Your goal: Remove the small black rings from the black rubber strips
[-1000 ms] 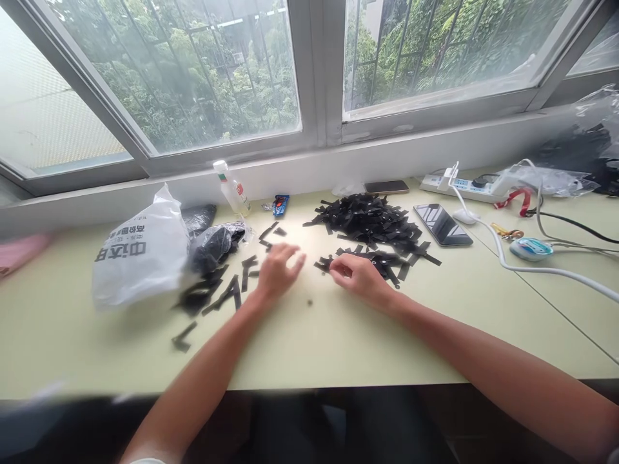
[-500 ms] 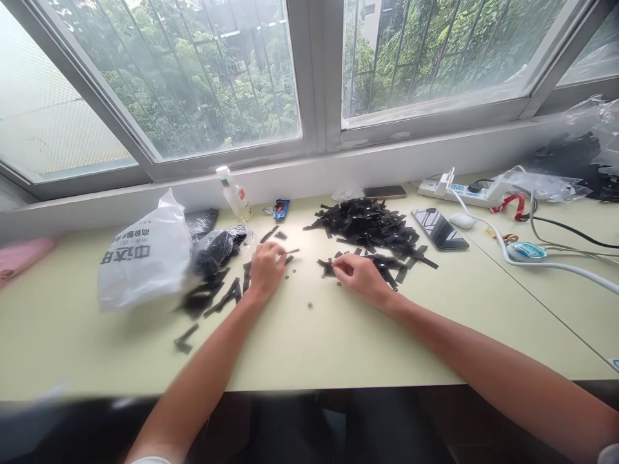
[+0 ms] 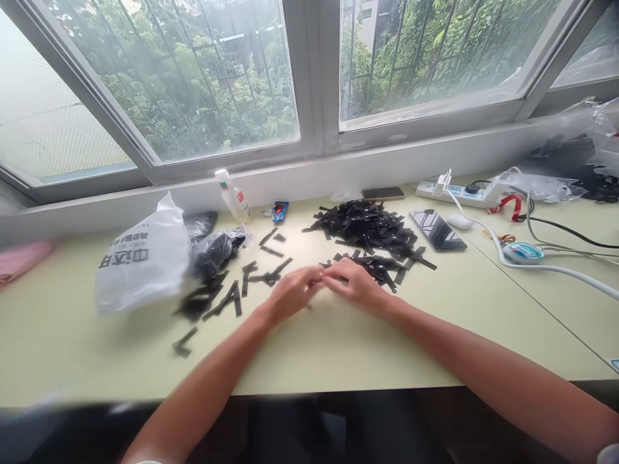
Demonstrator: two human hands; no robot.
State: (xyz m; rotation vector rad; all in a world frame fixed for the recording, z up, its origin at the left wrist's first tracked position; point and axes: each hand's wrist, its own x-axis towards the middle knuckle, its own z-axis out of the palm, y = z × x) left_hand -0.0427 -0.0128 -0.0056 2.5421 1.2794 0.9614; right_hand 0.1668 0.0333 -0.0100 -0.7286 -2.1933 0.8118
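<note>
Hands together, fingertips meeting above the table point(image 3: 338, 354); your left hand point(image 3: 293, 293) and right hand point(image 3: 356, 281) both have fingers drawn in, but can't tell whether anything is pinched between them; black strips point(image 3: 367, 225) lie heaped beyond your right hand, nearest ones right by it; loose strips point(image 3: 245, 283) scatter to the left of your left hand; tiny bit point(image 3: 309, 307) shows just below your left hand, too small to identify; steady your wrists, use light fingertip pressure, keep knuckles off the heaped strips and avoid sweeping that bit away.
</note>
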